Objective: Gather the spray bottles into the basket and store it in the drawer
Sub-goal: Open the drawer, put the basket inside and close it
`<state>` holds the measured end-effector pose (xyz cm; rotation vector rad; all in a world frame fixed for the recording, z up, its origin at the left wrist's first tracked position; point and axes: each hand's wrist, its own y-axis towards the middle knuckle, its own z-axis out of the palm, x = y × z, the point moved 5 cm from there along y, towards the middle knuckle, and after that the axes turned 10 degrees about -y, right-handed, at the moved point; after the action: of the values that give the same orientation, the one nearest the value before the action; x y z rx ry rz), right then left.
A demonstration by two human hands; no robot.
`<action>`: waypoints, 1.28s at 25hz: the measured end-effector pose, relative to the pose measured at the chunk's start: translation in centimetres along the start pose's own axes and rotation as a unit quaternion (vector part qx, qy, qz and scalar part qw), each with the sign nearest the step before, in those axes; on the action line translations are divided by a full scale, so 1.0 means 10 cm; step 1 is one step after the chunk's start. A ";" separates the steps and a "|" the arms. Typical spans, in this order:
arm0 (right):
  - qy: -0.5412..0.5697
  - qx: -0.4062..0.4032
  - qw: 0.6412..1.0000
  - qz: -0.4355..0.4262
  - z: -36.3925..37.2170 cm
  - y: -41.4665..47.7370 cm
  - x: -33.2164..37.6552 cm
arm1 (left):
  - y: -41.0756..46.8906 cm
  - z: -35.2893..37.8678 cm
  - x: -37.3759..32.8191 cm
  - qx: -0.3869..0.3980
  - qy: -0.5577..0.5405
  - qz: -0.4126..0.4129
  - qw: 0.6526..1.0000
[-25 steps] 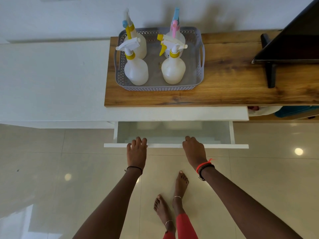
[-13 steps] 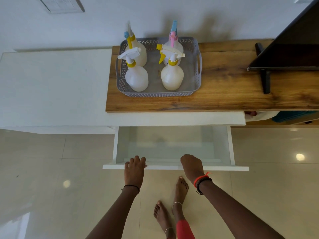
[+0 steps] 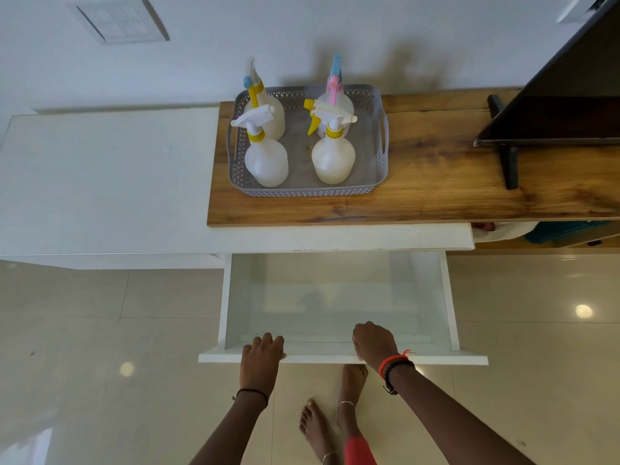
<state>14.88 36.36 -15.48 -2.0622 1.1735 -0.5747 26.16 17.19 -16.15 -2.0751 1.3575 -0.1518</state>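
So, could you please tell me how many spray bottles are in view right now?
4, all standing in the grey basket on the wooden shelf: front left, front right, back left and back right. None seems hidden.

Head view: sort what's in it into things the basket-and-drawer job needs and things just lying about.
Part of the job:
- basket on the wooden top
- four spray bottles standing in it
- drawer, pulled open
- left hand and right hand on its front edge

Just lying about:
- black screen
- wall switch plate
- teal item under the top
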 end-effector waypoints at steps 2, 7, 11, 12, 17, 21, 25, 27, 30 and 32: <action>0.006 0.016 1.000 -0.003 0.05 -0.02 0.00 | -0.06 0.04 0.02 0.008 0.001 0.001 1.000; 0.011 0.058 0.998 -0.014 0.15 -0.05 0.03 | -0.16 0.15 0.07 0.032 -0.004 0.002 0.999; 0.011 0.092 0.995 -0.024 0.27 -0.12 0.05 | -0.22 0.22 0.11 0.064 0.020 0.006 0.998; 0.014 0.096 0.995 -0.024 0.31 -0.15 0.06 | -0.24 0.25 0.12 0.071 0.024 0.007 0.997; 0.027 0.118 0.992 -0.024 0.43 -0.25 0.07 | -0.34 0.35 0.16 0.090 0.025 0.010 0.996; 0.035 0.128 0.991 -0.027 0.52 -0.31 0.08 | -0.40 0.40 0.19 0.102 0.003 0.004 0.995; 0.035 0.133 0.990 -0.029 0.60 -0.35 0.09 | -0.45 0.43 0.20 0.115 -0.014 0.000 0.993; 0.034 0.136 0.990 -0.030 0.64 -0.36 0.10 | -0.47 0.44 0.21 0.120 -0.023 -0.007 0.992; 0.037 0.139 0.989 -0.030 0.70 -0.38 0.10 | -0.51 0.47 0.22 0.126 -0.031 -0.011 0.991; 0.038 0.140 0.989 -0.030 0.72 -0.39 0.10 | -0.53 0.47 0.22 0.127 -0.033 -0.012 0.991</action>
<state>22.37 39.34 -17.37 -1.8535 1.0109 -0.8066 33.31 18.81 -17.35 -1.8681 1.2062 -0.2522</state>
